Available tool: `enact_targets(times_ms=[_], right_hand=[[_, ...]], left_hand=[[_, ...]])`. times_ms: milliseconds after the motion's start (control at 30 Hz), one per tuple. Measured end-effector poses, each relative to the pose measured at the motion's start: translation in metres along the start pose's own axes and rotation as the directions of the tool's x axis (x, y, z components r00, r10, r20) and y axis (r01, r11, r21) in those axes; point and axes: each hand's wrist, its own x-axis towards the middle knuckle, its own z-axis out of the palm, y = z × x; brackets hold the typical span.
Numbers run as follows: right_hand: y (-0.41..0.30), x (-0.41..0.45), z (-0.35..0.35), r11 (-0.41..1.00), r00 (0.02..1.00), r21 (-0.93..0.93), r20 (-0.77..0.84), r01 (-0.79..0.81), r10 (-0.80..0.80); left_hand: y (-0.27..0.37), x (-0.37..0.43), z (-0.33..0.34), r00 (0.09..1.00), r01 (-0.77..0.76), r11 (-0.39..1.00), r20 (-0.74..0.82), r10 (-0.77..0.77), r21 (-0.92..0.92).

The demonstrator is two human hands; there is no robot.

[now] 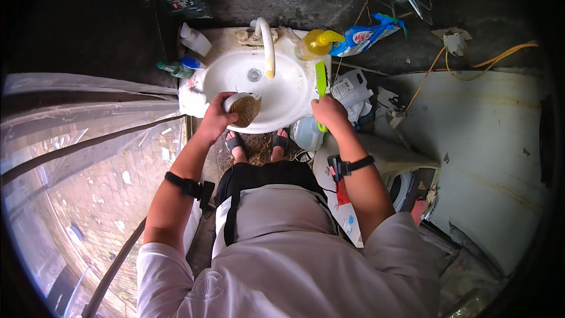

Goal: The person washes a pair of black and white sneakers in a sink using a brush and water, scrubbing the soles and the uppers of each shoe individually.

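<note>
My left hand [219, 118] grips a white cup-like container [244, 109] with a brown, stained inside, tilted over the near left rim of the washbasin [282, 92]. My right hand [330, 112] is closed around the handle of a lime-green brush [321, 80], just beyond the basin's right edge; its head points away from me and its bristles are hard to make out. Between and beyond my hands, the white curved faucet [268, 51] reaches over the bowl, near the metal drain [254, 74].
A yellow pump bottle [315, 45] and a blue pouch [368, 37] are at the back right. At left are a white bottle [195, 39], a green bottle [175, 70] and a blue-capped item [193, 62]. Plastic jugs [352, 89] crowd the right side below the basin.
</note>
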Motion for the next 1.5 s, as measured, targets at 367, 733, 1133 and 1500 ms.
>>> enact_targets(times_ms=[367,733,1133,1500], right_hand=[[0.025,-0.051,0.025,0.940,0.939,0.301,0.245,0.164,-0.242],[-0.027,-0.086,0.019,0.721,0.790,0.387,-0.033,0.574,-0.612],[-0.077,-0.089,0.011,0.779,0.779,-0.024,-0.020,0.627,-0.627],[-0.080,-0.101,0.027,0.728,0.740,0.137,-0.071,0.671,-0.669]], left_hand=[[-0.021,0.016,-0.016,0.972,-0.097,0.994,0.219,0.086,0.040],[-0.029,-0.004,0.009,0.995,-0.079,0.980,0.052,0.090,-0.185],[-0.046,0.003,0.029,0.965,-0.255,0.965,-0.039,0.258,0.067],[-0.029,0.002,0.026,0.972,-0.197,0.964,-0.096,0.216,0.179]])
